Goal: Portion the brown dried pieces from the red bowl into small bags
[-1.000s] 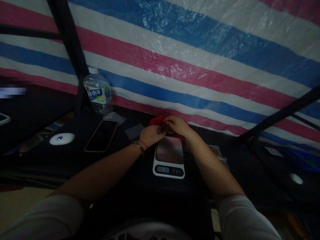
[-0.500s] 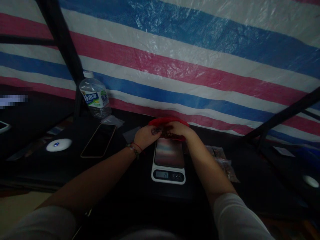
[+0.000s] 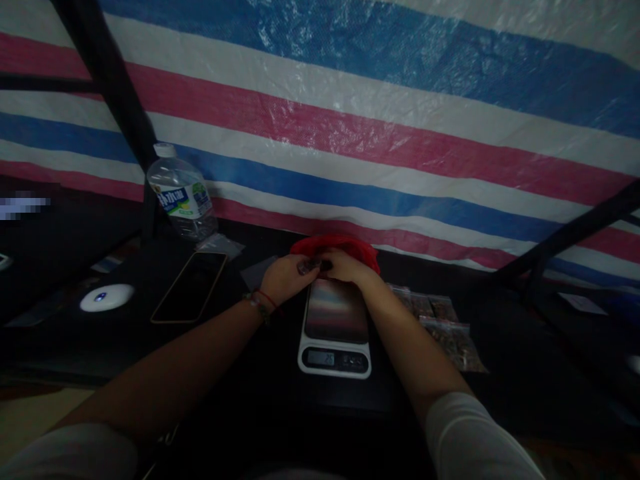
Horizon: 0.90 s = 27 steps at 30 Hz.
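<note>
My left hand (image 3: 286,277), with a red string and a beaded bracelet at its wrist, is closed on a small shiny clear plastic bag (image 3: 306,267) with something dark in it. Against the mouth of this bag rests my right hand (image 3: 346,268), its fingers bunched together; what they pinch is dark and too small to name. Behind both hands a red plastic bag (image 3: 357,248) lies spread, its inside mostly covered by my right hand. A white kitchen scale (image 3: 336,320) with a lit display sits just in front of them, its far edge hidden.
Several filled zip bags (image 3: 453,340) lie right of my right forearm. On the left are a phone (image 3: 191,288), a white oval device (image 3: 107,297), flat clear bags (image 3: 220,247) and a large plastic bottle (image 3: 183,193). Striped sheeting (image 3: 350,140) hangs behind the table.
My right hand has come from the dark contents of the red bag leftward to the small clear bag. My left hand still holds that bag. The view has shifted slightly.
</note>
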Each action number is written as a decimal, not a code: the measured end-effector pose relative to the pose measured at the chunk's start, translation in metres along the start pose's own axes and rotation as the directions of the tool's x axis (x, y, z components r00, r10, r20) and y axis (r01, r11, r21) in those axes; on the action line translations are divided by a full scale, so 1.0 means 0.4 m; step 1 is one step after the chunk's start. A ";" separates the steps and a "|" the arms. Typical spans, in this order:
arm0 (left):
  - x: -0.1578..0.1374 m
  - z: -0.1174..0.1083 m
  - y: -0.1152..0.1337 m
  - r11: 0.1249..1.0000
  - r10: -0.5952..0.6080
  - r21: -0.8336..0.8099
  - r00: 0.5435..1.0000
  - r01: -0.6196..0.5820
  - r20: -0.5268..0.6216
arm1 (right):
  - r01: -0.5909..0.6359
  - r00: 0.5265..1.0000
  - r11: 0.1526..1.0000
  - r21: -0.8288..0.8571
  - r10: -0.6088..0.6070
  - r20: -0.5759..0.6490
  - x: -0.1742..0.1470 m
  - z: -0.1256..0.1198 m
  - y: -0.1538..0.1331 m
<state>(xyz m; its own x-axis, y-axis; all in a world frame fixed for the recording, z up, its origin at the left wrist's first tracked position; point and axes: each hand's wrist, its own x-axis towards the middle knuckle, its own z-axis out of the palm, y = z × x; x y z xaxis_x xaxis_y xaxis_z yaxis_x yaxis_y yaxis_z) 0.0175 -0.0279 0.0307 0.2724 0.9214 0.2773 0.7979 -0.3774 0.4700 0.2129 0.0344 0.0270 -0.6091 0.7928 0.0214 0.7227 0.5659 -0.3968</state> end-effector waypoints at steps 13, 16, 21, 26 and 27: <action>-0.010 0.005 0.009 0.995 0.075 0.065 0.997 -0.075 0.001 | -0.104 0.992 0.991 -0.085 0.098 -0.077 -0.027 -0.038 -0.011; -0.009 0.004 0.020 0.995 0.063 0.071 0.998 -0.064 0.014 | -0.119 0.983 0.993 -0.020 0.114 -0.144 -0.033 -0.055 -0.015; -0.004 0.005 0.041 0.995 0.028 0.091 0.999 -0.029 0.023 | -0.107 0.944 0.985 0.133 0.143 -0.296 -0.044 -0.099 -0.054; -0.003 0.012 0.052 0.996 0.006 0.093 1.000 -0.008 0.023 | -0.040 0.977 0.995 0.088 0.057 -0.204 -0.054 -0.118 -0.099; -0.003 0.014 0.052 0.995 0.010 0.096 1.000 -0.012 0.019 | -0.036 0.984 0.997 0.067 0.047 -0.174 -0.055 -0.117 -0.104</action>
<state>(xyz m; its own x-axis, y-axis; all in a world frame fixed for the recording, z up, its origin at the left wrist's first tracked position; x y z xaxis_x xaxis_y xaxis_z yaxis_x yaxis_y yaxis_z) 0.0368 -0.0363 0.0356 0.2902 0.9192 0.2661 0.8427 -0.3772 0.3841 0.2117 0.0041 0.0861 -0.5088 0.8456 0.1617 0.7205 0.5211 -0.4575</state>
